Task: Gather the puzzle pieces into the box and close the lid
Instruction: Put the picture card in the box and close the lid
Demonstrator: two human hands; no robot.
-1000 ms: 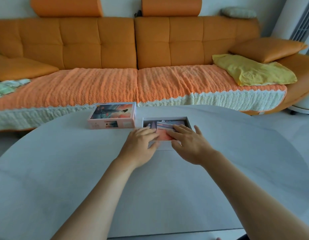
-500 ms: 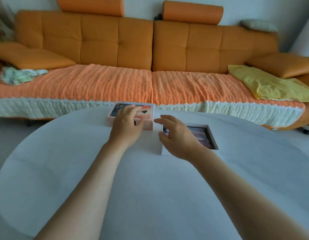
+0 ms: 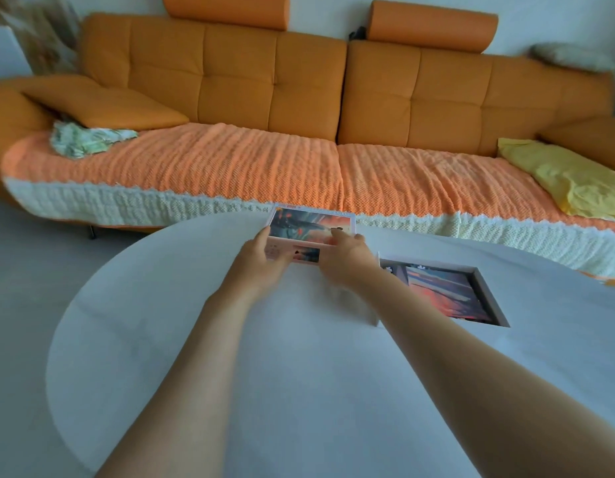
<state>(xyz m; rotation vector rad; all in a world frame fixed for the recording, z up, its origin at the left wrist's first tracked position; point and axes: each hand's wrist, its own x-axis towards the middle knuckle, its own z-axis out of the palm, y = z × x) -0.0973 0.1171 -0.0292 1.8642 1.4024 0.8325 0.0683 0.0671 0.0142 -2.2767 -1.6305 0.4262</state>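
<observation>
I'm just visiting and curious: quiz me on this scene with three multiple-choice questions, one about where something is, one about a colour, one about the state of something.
1. Where is the open box relative to the lid?
A. To its right, nearer the person. B. On the floor. C. Beneath it.
2. What colour is the cloth at the right end of the sofa?
A. Blue. B. Yellow. C. Black.
3. What is the lid's state?
A. Closed on the box. B. Gripped by both hands, off the box. C. Lying untouched.
Answers:
1 A, the box sits on the table right of the lid.
2 B, it is plainly yellow.
3 B, the left hand and right hand hold its ends.
</observation>
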